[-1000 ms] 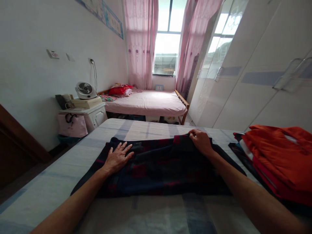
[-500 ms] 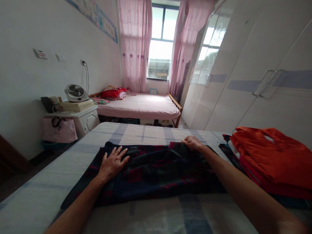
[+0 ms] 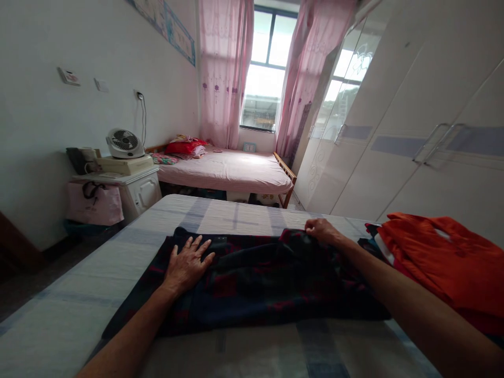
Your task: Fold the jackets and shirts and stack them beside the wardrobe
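Note:
A dark plaid garment (image 3: pixel 252 283) in navy, green and red lies stretched sideways across the near bed; its exact kind I cannot tell. My left hand (image 3: pixel 189 264) rests flat on its left part with the fingers spread. At the garment's far edge, right of the middle, my right hand (image 3: pixel 321 231) is closed on the cloth, which bunches up beside the fingers. My right forearm crosses over the garment's right end and hides some of it.
A stack of folded clothes with an orange shirt (image 3: pixel 452 262) on top sits at the right. The near bed's checked sheet (image 3: pixel 244 212) spreads beneath everything. Beyond are a pink-covered bed (image 3: pixel 236 170), a fan (image 3: pixel 126 143) on a cabinet (image 3: pixel 144 189), and a white wardrobe (image 3: pixel 394 110).
The view has shifted slightly. My right hand, still gripping the cloth, is a little farther right, and more of the garment's right end shows. My left hand stays flat on it.

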`<state>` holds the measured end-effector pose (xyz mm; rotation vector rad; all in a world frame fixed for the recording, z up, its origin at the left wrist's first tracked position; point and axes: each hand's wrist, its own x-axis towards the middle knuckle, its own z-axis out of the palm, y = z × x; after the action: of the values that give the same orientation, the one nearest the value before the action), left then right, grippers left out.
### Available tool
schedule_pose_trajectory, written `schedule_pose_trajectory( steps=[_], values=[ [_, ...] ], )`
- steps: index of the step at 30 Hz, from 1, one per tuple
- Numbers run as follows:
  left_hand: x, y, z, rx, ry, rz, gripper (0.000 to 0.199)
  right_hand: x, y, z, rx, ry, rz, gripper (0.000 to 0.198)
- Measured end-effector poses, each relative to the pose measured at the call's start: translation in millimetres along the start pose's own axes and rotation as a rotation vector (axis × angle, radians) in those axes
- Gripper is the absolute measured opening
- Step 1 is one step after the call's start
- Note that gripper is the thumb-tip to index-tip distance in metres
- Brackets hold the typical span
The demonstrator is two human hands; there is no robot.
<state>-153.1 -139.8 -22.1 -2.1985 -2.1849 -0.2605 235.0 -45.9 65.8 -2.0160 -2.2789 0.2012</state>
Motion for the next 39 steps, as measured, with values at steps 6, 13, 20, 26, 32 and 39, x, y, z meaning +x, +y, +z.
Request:
schedule_pose_trajectory(
  steps=[6,13,20,26,32,39],
  values=[
    [-0.6,1.1,-1.0,-0.003,-0.009,-0.015,0.051,-11.4,22.3,-17.3,-0.005,0.47,0.077,0.035],
    [0.0,0.3,-0.6,0.019,-0.027,-0.005,0.051,2.6,25.4,7.2,0.1,0.179,0.081,0.031],
    [0.3,-0.7,-0.5,0.019,-0.031,-0.006,0.052,29.4,16.1,28.8,0.044,0.012,0.053,0.028],
    [-0.3,-0.9,-0.3,0.01,-0.017,0.0,0.052,21.8,10.8,21.4,-0.011,0.283,0.076,0.021],
    [-1.5,-1.1,-2.2,0.014,-0.028,0.008,0.05,-20.2,-1.4,0.8,0.167,0.826,-0.182,0.034],
    [-3.1,2.7,-9.2,0.037,-0.062,0.029,0.044,-109.5,-5.5,37.9,0.131,0.519,-0.551,0.044]
  ],
)
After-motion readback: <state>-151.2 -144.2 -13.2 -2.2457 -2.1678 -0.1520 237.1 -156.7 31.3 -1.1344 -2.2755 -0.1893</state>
